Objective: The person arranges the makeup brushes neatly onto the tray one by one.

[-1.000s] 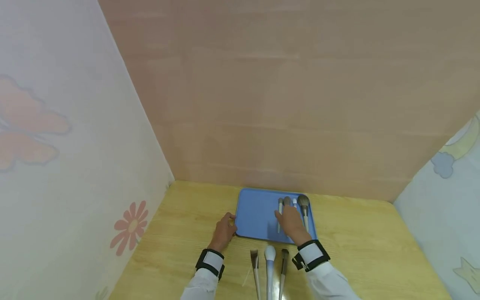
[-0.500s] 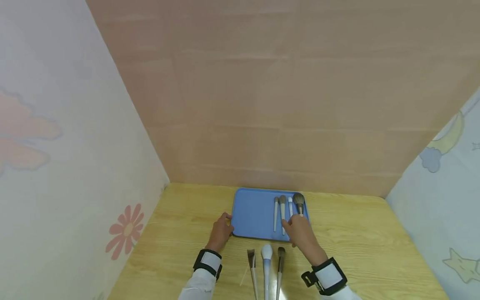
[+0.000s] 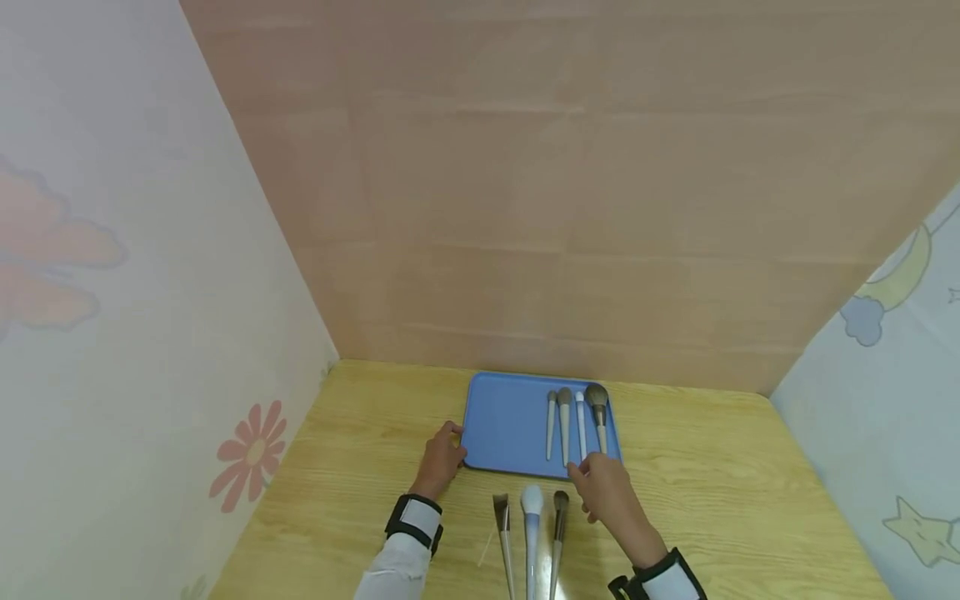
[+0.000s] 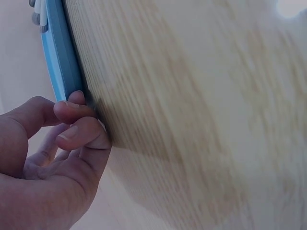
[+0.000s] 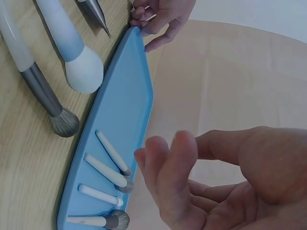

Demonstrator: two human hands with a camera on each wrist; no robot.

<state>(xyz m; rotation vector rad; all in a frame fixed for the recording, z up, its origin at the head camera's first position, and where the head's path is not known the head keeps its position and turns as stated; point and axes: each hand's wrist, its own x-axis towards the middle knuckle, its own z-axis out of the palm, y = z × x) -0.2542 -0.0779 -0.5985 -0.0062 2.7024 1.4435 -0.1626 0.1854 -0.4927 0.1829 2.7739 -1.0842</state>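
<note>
A blue tray (image 3: 502, 425) lies at the back of the table. My left hand (image 3: 438, 460) grips its front left corner, thumb and fingertips at the rim. Several makeup brushes lie side by side on the tray's right part, among them a large dark-haired brush (image 3: 597, 398) and a slim white one (image 3: 581, 417). Nothing is held by my right hand (image 3: 609, 496), whose fingers are loosely bent just in front of the tray's front right edge. Before the tray lie a flat angled brush (image 3: 503, 525), a big white-tipped brush (image 3: 532, 502) and a dark-tipped brush (image 5: 45, 96).
The wooden table (image 3: 712, 483) runs out on both sides of the tray. A brown panel (image 3: 570, 208) rises behind it, with patterned walls left and right. A thin pale strip (image 3: 487, 546) lies by the flat brush.
My right hand has drawn back from above the brushes on the tray toward me and to the right, uncovering them. The left hand stays at the tray corner.
</note>
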